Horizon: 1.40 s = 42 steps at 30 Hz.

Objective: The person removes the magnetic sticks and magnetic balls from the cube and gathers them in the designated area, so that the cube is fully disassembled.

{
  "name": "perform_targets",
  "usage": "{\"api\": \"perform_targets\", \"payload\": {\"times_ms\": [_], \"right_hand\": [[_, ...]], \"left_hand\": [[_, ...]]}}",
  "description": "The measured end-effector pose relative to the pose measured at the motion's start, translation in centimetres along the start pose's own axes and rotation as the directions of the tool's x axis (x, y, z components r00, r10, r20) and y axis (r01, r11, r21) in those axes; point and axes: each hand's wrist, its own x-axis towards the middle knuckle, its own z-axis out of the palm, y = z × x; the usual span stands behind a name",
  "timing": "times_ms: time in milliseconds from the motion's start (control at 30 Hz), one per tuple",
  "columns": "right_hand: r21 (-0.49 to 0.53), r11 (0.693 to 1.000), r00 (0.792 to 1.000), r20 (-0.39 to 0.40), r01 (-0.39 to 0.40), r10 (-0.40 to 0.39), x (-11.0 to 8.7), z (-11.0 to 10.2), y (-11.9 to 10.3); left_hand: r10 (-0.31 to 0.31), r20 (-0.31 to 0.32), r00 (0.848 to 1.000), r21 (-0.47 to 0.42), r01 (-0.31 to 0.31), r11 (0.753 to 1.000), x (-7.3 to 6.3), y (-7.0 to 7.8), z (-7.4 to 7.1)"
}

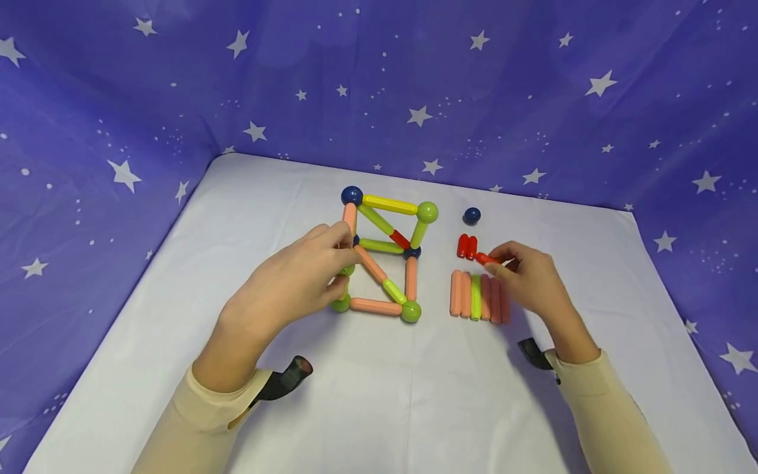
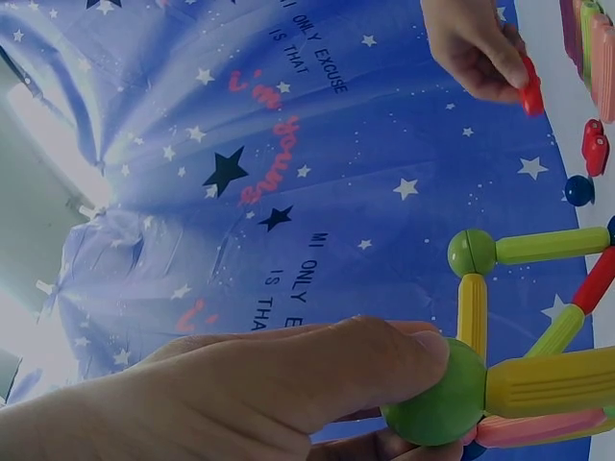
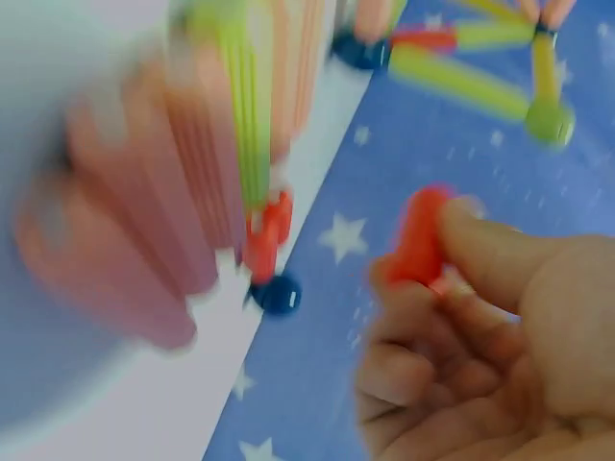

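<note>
My left hand (image 1: pixel 287 276) is at the left side of a framework of coloured magnetic rods and balls. Its thumb and fingers grip a green ball (image 2: pixel 437 408), from which a thick yellow rod (image 2: pixel 553 379) extends in the left wrist view. Much of the framework's left side is hidden behind this hand in the head view. A short red rod (image 1: pixel 485 259) is pinched between thumb and fingers of my right hand (image 1: pixel 533 280), beside two more short red rods (image 1: pixel 466 246) lying together on the table. The same pinched rod looks blurred in the right wrist view.
Below the red rods lies a row of several longer rods, salmon ones with a yellow-green rod (image 1: pixel 476 297) among them. A loose dark blue ball (image 1: pixel 472 215) sits farther back. Starry purple cloth (image 1: pixel 367 79) rises behind the white table (image 1: pixel 379 395).
</note>
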Motion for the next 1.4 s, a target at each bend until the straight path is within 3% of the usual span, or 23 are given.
{"api": "perform_targets", "payload": {"times_ms": [67, 167, 367, 433, 500, 833, 900, 1000, 1100, 1167, 1267, 1400], "right_hand": [[-0.029, 0.997, 0.996, 0.053, -0.071, 0.073, 1.6, -0.7, 0.7], [-0.057, 0.985, 0.972, 0.162, -0.165, 0.173, 4.0, -1.0, 1.6], [-0.03, 0.938, 0.864, 0.38, -0.346, 0.33, 7.6, -0.1, 2.5], [-0.018, 0.923, 0.84, 0.408, -0.385, 0.358, 8.1, 0.1, 2.7], [-0.006, 0.915, 0.832, 0.415, -0.403, 0.37, 8.3, 0.2, 2.9], [-0.006, 0.932, 0.855, 0.396, -0.361, 0.334, 8.6, 0.1, 2.9], [-0.049, 0.942, 0.875, 0.359, -0.332, 0.327, 8.6, -0.1, 2.4], [-0.07, 0.961, 0.925, 0.26, -0.269, 0.278, 8.5, -0.8, 0.7], [0.013, 0.99, 0.98, 0.148, -0.139, 0.135, 8.4, -1.1, -2.0], [0.115, 0.993, 0.995, 0.095, -0.02, 0.009, 8.2, -1.1, -4.0], [0.242, 0.959, 0.985, 0.053, 0.147, -0.164, 7.7, -0.8, -6.6], [0.242, 0.92, 0.945, 0.035, 0.308, -0.326, 7.4, -0.1, -8.5]], "left_hand": [[-0.001, 0.0, 1.0, -0.001, 0.001, 1.0, 0.0, 0.0, 0.0], [-0.003, 0.0, 1.0, 0.0, 0.003, 1.0, -0.1, -0.1, 0.0], [0.001, -0.005, 1.0, -0.002, -0.001, 1.0, -0.1, -0.1, 0.0], [0.002, -0.004, 1.0, -0.006, -0.002, 1.0, 0.0, -0.1, 0.0], [0.003, -0.001, 1.0, -0.009, -0.003, 1.0, 0.0, 0.0, 0.0], [-0.001, -0.004, 1.0, -0.001, 0.001, 1.0, 0.0, -0.1, 0.0], [-0.004, -0.001, 1.0, -0.003, 0.004, 1.0, -0.1, -0.2, 0.0], [-0.009, 0.009, 1.0, -0.001, 0.009, 1.0, -0.1, -0.2, -0.1], [-0.018, 0.017, 1.0, -0.004, 0.018, 1.0, -0.1, -0.2, -0.2], [-0.023, 0.019, 1.0, -0.006, 0.023, 1.0, -0.1, -0.2, -0.2], [-0.022, 0.015, 1.0, -0.01, 0.022, 1.0, -0.2, -0.3, -0.2], [-0.01, 0.006, 1.0, -0.014, 0.01, 1.0, 0.0, -0.3, 0.0]]}}
